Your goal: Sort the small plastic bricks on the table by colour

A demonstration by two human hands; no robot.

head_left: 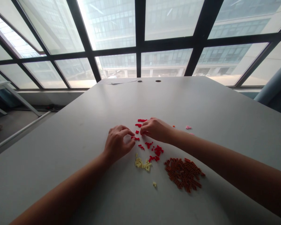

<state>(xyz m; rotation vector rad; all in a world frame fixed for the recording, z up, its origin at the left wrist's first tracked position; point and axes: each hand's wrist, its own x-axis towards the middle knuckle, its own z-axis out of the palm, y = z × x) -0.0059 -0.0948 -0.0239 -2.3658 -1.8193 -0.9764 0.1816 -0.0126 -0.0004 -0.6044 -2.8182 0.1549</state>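
Observation:
My left hand (119,142) rests on the white table, thumb and forefinger closing about a small red building brick (132,137) at the end of a short red row. Just across from it, my right hand (152,128) has its fingers curled together, tips down beside a single red brick (137,132). Whatever its fingertips hold is hidden. Beyond lie a short cluster of red bricks (138,125) and a longer red strip (142,120), partly behind the right hand. Nearer me are loose red bricks (158,150) in a small heap.
A pile of brown bricks (184,173) lies under my right forearm. Pale yellow bricks (142,164) sit left of it, with one yellow piece (155,184) apart. Pink bricks (188,127) and an orange piece (173,126) lie beyond the right arm. Windows stand behind the table (178,100).

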